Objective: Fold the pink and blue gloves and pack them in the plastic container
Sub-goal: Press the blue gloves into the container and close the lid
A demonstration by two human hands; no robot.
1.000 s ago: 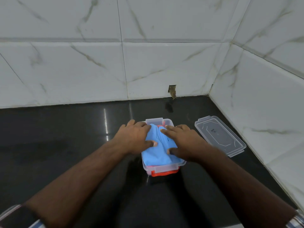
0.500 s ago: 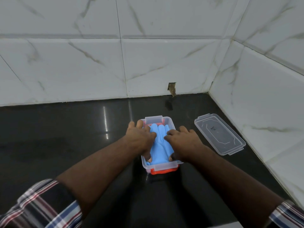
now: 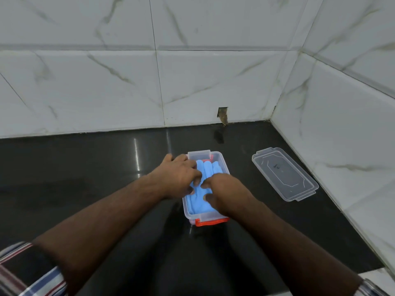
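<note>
A clear plastic container with orange clips stands on the black counter. The blue glove lies folded inside it, its fingers pointing to the far end. A sliver of pink glove shows beneath it at that far end. My left hand presses down on the left side of the blue glove with its fingers curved. My right hand presses the glove's right side, fingertips on the fabric. Both hands hide much of the glove.
The container's clear lid lies flat on the counter to the right, near the side wall. Marble-tiled walls close the back and right. The black counter stretches away to the left.
Both hands have shifted over the blue glove and pushed it deeper into the container. The glove now lies lower than the rim, and its fingers show at the far end.
</note>
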